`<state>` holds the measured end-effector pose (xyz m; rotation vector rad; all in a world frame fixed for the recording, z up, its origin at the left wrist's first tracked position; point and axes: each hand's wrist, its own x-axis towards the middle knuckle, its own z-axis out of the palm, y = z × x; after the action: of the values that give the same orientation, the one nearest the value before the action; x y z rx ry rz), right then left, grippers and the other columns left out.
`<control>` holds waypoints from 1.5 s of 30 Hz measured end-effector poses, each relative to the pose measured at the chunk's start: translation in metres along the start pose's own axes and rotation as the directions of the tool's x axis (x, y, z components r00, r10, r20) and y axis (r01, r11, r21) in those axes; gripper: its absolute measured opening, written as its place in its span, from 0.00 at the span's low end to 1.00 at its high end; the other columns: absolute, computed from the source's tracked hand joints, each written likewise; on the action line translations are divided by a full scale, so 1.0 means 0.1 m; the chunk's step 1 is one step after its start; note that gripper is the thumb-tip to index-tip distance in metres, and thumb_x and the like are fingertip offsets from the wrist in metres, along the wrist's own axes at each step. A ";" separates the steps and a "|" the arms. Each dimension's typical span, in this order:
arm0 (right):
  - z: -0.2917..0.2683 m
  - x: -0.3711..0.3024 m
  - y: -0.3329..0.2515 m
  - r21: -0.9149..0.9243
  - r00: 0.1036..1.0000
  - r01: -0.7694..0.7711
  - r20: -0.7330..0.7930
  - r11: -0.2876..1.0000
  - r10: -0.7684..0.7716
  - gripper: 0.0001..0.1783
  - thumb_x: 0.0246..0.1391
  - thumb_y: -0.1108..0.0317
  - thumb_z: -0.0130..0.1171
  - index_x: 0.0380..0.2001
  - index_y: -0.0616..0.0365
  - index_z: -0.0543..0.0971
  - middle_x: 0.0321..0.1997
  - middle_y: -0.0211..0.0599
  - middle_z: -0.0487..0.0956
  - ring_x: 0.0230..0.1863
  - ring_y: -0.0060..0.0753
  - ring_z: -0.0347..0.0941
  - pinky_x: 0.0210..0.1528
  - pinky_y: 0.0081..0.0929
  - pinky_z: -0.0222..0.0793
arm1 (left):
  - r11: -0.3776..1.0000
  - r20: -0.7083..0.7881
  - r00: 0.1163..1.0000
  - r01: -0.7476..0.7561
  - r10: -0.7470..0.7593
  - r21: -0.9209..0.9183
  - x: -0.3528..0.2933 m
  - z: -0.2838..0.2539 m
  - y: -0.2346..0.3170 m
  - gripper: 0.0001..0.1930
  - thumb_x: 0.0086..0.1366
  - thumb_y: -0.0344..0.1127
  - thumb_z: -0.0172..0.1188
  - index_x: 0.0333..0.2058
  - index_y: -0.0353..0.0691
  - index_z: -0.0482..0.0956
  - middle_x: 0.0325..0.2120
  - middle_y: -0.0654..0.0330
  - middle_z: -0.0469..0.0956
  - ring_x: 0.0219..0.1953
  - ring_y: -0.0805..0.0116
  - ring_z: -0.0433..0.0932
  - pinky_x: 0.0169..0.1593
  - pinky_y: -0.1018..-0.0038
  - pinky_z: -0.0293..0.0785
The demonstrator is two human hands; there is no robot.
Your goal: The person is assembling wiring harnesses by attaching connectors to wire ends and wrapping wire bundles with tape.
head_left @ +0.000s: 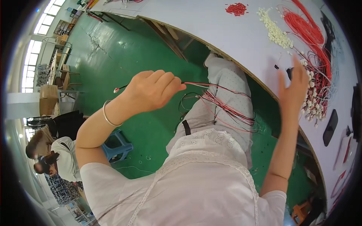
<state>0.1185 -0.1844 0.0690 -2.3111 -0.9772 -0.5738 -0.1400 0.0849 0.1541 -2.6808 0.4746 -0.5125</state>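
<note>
My left hand (155, 89) is closed round thin red, black and white wires (205, 84), raised left of my lap. One end of these wires, with a small pale connector (116, 90), sticks out behind the fist; the rest runs right toward my knees. Across my thighs lies a bundle of red, black and white wires (228, 108). My right hand (294, 88) is over the table edge, slightly blurred, its thumb and fingers apart. A small black piece (289, 73) shows between thumb and fingers, apparently not gripped. Beside this hand is a pile of wires with white connectors (313, 100).
The white table (211, 22) curves along the right. On it are red small parts (236, 9), cream connectors (277, 32), coiled red wires (303, 28) and a black phone-like slab (330, 127). A blue stool (118, 147) and other people (62, 154) are at left.
</note>
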 end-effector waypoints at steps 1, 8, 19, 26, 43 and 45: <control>-0.04 -0.07 -0.41 0.228 0.999 0.047 -0.003 0.973 -0.048 0.29 0.56 0.67 0.61 0.62 0.53 0.70 0.55 0.46 0.75 0.59 0.48 0.68 0.60 0.41 0.64 | 1.000 0.002 1.000 -0.001 0.001 0.005 0.02 -0.05 0.06 0.12 0.54 0.37 0.70 0.28 0.42 0.75 0.19 0.66 0.64 0.18 0.75 0.66 0.18 0.78 0.59; -0.05 -0.72 -0.66 0.754 0.740 -0.491 0.625 0.436 -0.249 0.14 0.67 0.63 0.50 0.32 0.62 0.78 0.24 0.27 0.74 0.28 0.19 0.69 0.32 0.21 0.64 | 0.999 -0.114 0.993 0.024 -0.028 -0.041 -0.23 -0.29 0.06 0.07 0.58 0.36 0.69 0.32 0.44 0.79 0.17 0.68 0.67 0.17 0.74 0.68 0.18 0.77 0.63; -1.77 -1.91 1.16 0.289 0.712 -0.700 0.356 0.653 0.606 0.28 0.68 0.54 0.50 0.13 0.53 0.65 0.15 0.21 0.61 0.20 0.16 0.52 0.25 0.22 0.44 | 0.409 0.037 0.426 0.837 -0.904 0.364 -3.27 0.58 -1.06 0.13 0.72 0.49 0.50 0.44 0.53 0.80 0.36 0.62 0.82 0.33 0.55 0.81 0.31 0.65 0.76; -1.95 -1.87 1.00 0.223 0.723 -0.688 0.291 0.691 0.626 0.26 0.67 0.56 0.52 0.14 0.54 0.65 0.15 0.20 0.60 0.20 0.14 0.53 0.24 0.21 0.46 | 0.396 0.098 0.396 0.803 -0.913 0.446 -3.84 0.72 -1.46 0.21 0.74 0.54 0.44 0.53 0.49 0.77 0.46 0.60 0.82 0.43 0.56 0.81 0.38 0.65 0.77; -3.28 0.08 -0.10 0.939 0.901 -0.303 0.339 -0.165 0.271 0.19 0.65 0.65 0.53 0.19 0.52 0.64 0.18 0.23 0.49 0.19 0.18 0.44 0.17 0.17 0.40 | 0.420 0.085 0.412 0.877 -0.907 0.234 -3.05 1.33 -1.63 0.20 0.73 0.57 0.42 0.52 0.57 0.76 0.42 0.56 0.81 0.38 0.45 0.80 0.36 0.56 0.75; -3.27 0.24 -0.32 0.966 0.926 -0.188 0.234 -0.176 0.297 0.16 0.63 0.63 0.56 0.22 0.55 0.69 0.17 0.23 0.58 0.16 0.16 0.47 0.13 0.15 0.43 | 0.469 0.116 0.455 0.867 -0.883 0.168 -2.74 1.35 -1.42 0.18 0.73 0.55 0.44 0.48 0.56 0.76 0.38 0.56 0.82 0.36 0.46 0.80 0.34 0.56 0.75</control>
<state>0.0563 -0.3624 0.3387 -0.8467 -0.4576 0.3239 -0.2895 0.3545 0.0183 -2.6474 -1.0805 -0.4902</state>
